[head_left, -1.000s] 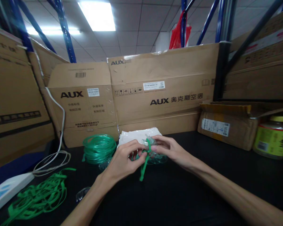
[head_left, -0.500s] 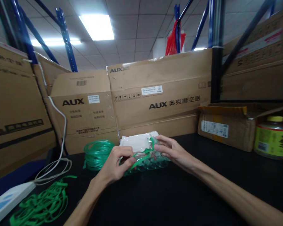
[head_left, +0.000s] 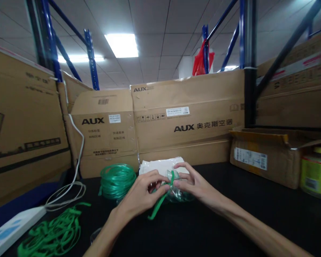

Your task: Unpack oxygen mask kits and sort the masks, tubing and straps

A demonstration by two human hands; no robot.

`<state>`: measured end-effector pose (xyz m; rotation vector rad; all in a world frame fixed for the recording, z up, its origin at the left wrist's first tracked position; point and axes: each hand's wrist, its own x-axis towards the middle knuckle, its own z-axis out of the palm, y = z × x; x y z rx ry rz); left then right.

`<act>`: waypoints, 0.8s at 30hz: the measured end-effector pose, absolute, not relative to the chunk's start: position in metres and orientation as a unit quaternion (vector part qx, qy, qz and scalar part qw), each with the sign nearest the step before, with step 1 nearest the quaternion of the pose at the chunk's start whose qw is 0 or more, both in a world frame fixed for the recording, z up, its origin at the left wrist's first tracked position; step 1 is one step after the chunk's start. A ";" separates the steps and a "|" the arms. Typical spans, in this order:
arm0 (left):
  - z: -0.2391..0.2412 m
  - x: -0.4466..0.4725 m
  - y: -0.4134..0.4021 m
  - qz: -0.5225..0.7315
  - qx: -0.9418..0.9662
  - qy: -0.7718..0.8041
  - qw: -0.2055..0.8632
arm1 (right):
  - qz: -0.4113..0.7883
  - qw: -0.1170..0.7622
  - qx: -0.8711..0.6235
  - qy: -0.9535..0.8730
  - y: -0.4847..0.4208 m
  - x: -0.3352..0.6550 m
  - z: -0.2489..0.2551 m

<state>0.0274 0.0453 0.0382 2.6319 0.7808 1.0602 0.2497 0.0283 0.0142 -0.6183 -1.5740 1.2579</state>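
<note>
My left hand [head_left: 144, 191] pinches a flat green strap [head_left: 157, 207], whose loose end hangs down below the fingers. Facing it, my right hand [head_left: 196, 184] grips the edge of a clear plastic piece [head_left: 180, 195] that looks like a breathing mask. The strap runs up against the piece between both thumbs; the exact joint is hidden by my fingertips. Behind the hands lies a white plastic packet [head_left: 155, 166]. A coil of translucent green tubing [head_left: 117, 181] sits left of my left hand, and a tangled heap of green straps [head_left: 53, 228] lies at the front left.
A white power strip [head_left: 18, 226] with its cable lies at the left on the black tabletop [head_left: 160, 239]. Cardboard panels [head_left: 160, 137] wall the back. At the right stand an open carton [head_left: 273, 178] and a yellow-labelled jar [head_left: 317, 175].
My left hand has moved right, up to the clear piece, and the strap's free end now hangs down. My view has tilted up and turned slightly left.
</note>
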 end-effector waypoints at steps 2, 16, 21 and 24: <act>0.038 0.027 0.046 0.359 0.892 0.256 0.101 | 0.519 0.473 -0.261 -0.662 0.024 0.249 0.015; 0.035 0.030 0.041 0.286 0.908 0.253 0.173 | 0.224 0.390 -0.312 -0.837 0.016 0.243 0.012; 0.036 0.030 0.042 0.271 0.901 0.263 0.214 | 0.212 0.379 -0.303 -0.848 0.014 0.244 0.013; 0.038 0.029 0.043 0.282 0.895 0.266 0.218 | 0.181 0.386 -0.295 -0.855 0.015 0.246 0.014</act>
